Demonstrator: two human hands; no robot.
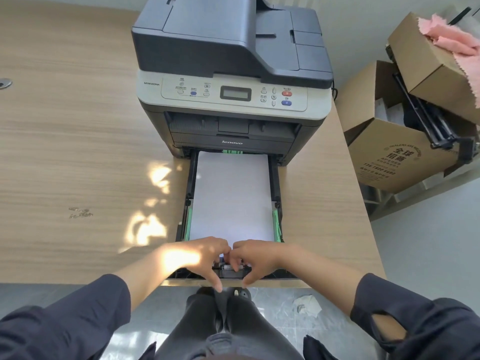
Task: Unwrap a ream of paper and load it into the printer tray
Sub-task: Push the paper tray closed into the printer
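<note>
A dark grey and silver printer [231, 74] stands on a wooden desk [78, 152]. Its black paper tray [190, 178] is pulled out toward me, and a white paper stack [231, 196] lies flat inside between green side guides. My left hand [197, 258] and my right hand [255, 259] meet at the tray's near end. The fingertips of both press on the rear paper guide [231, 270] just behind the stack, thumbs pointing down over the front edge. Neither hand lifts anything. No wrapper shows on the desk.
Open cardboard boxes [389, 157] stand on the floor to the right of the desk, one holding a pink cloth [452, 35] and black metal parts. A crumpled scrap [306, 304] lies on the grey floor near my feet. The desk's front edge runs just under the tray.
</note>
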